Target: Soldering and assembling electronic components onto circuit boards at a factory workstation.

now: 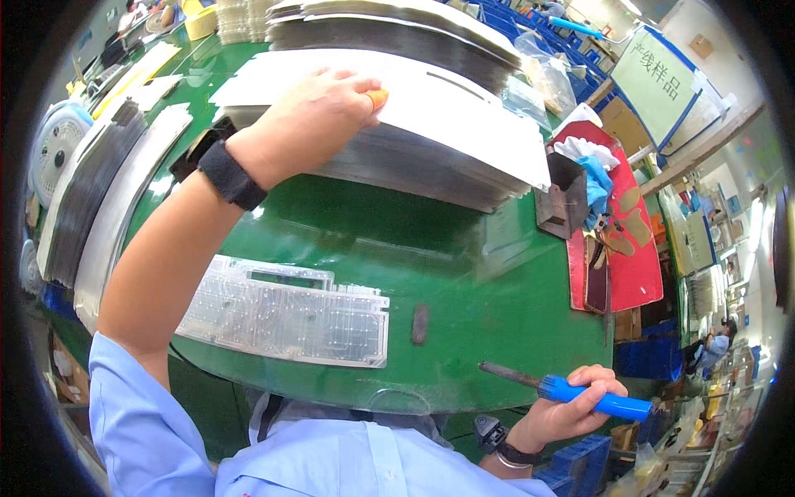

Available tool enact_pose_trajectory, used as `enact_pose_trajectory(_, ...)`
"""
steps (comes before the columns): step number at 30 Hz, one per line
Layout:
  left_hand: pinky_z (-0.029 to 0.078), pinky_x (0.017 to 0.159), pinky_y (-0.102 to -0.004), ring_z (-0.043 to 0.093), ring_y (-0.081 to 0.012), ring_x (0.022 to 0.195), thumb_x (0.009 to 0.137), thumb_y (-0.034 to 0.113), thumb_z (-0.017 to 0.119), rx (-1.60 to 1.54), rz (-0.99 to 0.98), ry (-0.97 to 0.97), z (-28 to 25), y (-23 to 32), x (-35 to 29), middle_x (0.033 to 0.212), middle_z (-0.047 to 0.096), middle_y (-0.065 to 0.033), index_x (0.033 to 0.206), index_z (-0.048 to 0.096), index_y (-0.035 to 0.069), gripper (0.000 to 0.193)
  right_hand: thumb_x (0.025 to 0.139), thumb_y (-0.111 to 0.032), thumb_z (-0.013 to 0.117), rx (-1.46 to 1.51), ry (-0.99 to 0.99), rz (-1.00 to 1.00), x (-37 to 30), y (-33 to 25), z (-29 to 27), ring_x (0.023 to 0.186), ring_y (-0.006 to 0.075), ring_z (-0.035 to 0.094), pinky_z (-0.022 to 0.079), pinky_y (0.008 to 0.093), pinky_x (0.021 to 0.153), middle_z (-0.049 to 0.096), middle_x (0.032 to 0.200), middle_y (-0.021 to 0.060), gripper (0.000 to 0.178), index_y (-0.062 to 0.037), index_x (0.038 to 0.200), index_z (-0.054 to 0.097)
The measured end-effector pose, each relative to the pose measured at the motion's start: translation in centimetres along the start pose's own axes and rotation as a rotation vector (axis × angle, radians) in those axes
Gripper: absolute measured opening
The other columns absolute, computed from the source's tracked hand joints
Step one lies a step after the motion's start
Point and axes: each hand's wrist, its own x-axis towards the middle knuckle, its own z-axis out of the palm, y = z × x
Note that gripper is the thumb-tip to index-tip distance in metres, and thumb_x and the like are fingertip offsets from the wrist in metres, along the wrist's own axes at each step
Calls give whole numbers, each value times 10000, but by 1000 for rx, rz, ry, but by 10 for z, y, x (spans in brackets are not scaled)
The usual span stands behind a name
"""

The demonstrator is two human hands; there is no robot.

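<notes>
My left hand (327, 103) reaches over the stack of white sheets (447, 124) at the far side of the bench. Its fingers are curled together on the top sheet, and a small orange piece (378, 98) shows at the fingertips; whether it is worn or held I cannot make out. My right hand (575, 406) is wrapped round the blue handle of a soldering iron (596, 399), whose dark tip points left over the bench's near edge. A clear plastic panel (290, 319) with a slot and many small dots lies flat in front of me. Beside it is a small dark block (421, 325).
A red board (638, 265) at the right carries a phone, tools and a blue cloth, with a metal holder (561, 199) beside it. More stacked sheets (132, 199) stand at the left near a fan (60, 149). Another tall stack (389, 45) is behind.
</notes>
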Motion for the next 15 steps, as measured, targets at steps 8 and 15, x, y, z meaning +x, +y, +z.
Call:
enact_pose_trajectory(8,477,700,-355,607,-259,773,760,207,665,-240,-264,-81,-12,4,9,784,626,-101,754,612,41,174,883,-204,472,-19,-48,15,1,6,0,585,135,368,299,293,566,398,606,45,177,-90,810,359)
enact_pose_trajectory(15,482,643,-342,618,-282,714,798,183,645,-439,-139,59,-9,-30,-5,793,635,-141,915,657,41,183,886,-211,466,-6,-51,31,-3,-2,6,589,137,369,299,295,571,398,601,44,183,-89,805,357)
